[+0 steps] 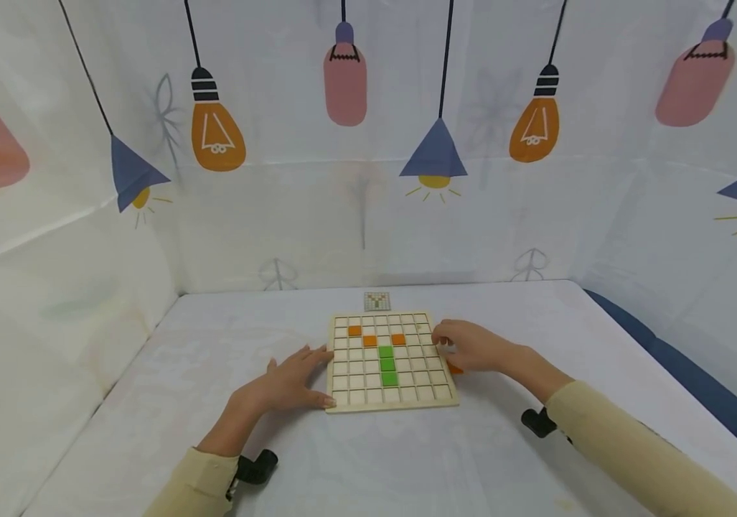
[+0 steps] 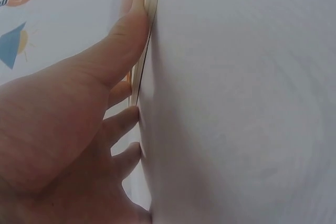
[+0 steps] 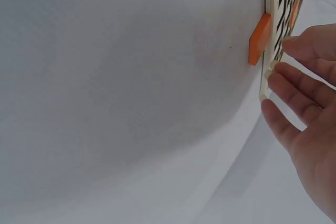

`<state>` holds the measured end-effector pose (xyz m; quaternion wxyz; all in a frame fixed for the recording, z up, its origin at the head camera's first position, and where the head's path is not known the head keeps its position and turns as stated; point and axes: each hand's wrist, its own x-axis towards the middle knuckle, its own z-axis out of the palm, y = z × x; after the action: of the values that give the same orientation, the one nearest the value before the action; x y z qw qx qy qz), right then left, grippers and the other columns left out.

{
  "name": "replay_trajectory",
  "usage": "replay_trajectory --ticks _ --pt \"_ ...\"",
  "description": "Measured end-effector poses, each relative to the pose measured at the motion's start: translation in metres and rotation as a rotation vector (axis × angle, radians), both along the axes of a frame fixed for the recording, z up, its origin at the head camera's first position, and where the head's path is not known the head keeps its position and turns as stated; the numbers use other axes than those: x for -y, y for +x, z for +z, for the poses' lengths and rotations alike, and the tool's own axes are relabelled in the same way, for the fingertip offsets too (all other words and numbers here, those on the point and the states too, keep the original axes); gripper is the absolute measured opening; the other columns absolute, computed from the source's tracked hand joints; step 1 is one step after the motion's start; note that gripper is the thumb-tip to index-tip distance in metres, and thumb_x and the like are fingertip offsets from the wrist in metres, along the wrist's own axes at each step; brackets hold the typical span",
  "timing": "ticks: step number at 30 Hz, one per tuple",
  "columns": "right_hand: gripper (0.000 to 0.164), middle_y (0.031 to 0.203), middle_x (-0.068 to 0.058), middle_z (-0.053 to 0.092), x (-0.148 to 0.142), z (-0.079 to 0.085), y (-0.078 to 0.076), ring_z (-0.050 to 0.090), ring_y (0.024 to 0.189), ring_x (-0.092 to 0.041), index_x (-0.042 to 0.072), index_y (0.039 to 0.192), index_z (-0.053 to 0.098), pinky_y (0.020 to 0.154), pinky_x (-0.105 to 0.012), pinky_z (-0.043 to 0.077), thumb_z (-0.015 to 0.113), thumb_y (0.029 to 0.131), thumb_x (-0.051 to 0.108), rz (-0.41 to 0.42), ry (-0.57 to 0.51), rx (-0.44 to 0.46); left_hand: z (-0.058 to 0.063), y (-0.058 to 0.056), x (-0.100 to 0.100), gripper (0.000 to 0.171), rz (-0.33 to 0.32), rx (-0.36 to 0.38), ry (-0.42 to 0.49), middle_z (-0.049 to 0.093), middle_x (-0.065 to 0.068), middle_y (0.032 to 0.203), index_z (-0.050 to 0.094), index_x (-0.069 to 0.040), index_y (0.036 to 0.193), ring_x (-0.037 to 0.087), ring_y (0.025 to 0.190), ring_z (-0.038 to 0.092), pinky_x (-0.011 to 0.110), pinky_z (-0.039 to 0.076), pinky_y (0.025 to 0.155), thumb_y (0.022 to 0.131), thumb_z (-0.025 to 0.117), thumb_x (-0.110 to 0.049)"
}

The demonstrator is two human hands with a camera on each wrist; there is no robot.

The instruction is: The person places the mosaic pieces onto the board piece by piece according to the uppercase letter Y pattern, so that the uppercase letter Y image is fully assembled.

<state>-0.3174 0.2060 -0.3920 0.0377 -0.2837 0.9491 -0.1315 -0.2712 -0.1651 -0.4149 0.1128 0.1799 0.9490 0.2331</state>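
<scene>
A square wooden grid board point(image 1: 357, 396) lies flat on the table, with orange tiles point(image 1: 398, 339) and a column of green tiles point(image 1: 387, 365) set in its cells. My left hand point(image 1: 287, 380) touches the board's left side with spread fingers, the thumb point(image 2: 128, 38) at the near corner. At the right side is my right hand point(image 1: 468, 347). Its fingers are loosely bent, with fingertips point(image 3: 264, 98) right at the board's edge and the thumb over the grid. No tile shows between them. A loose orange tile point(image 3: 259, 40) lies against that edge, partly hidden by the hand in the head view.
Behind the board lies a small pattern card point(image 1: 377, 301) with a similar grid. The white table point(image 1: 407, 459) meets a white curtain point(image 1: 316, 230) printed with lamps at the back and sides. Dark blue fabric point(image 1: 684, 370) runs along the right edge.
</scene>
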Motion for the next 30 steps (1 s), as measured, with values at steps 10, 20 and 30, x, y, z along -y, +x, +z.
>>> replay_trajectory --ticks 10,20,30 --pt "0.020 0.097 0.007 0.061 -0.010 -0.009 0.009 0.054 0.090 -0.013 0.016 0.103 0.064 0.082 -0.033 0.049 0.072 0.086 0.009 -0.010 -0.025 0.057 -0.001 0.001 0.000 0.088 -0.001 0.008 0.007 0.030 0.003 0.164 0.041 -0.022 0.152 0.033 0.155 0.019 0.081 0.004 0.110 0.079 0.079 -0.053" --pt "0.027 0.094 0.005 0.059 -0.011 -0.010 0.013 0.048 0.087 -0.012 0.015 0.102 0.064 0.078 -0.031 0.045 0.068 0.080 -0.001 0.031 0.030 0.008 -0.001 0.001 0.001 0.088 -0.010 0.006 0.005 0.029 0.002 0.164 0.040 -0.023 0.153 0.032 0.155 0.017 0.080 0.004 0.111 0.079 0.078 -0.055" --pt "0.029 0.089 0.006 0.056 -0.007 -0.009 0.012 0.046 0.083 -0.013 0.017 0.098 0.062 0.074 -0.028 0.042 0.069 0.078 -0.003 0.011 0.060 -0.014 -0.002 0.001 0.004 0.089 -0.010 -0.001 0.005 0.029 0.004 0.164 0.040 -0.024 0.153 0.033 0.155 0.017 0.080 0.004 0.111 0.079 0.078 -0.055"
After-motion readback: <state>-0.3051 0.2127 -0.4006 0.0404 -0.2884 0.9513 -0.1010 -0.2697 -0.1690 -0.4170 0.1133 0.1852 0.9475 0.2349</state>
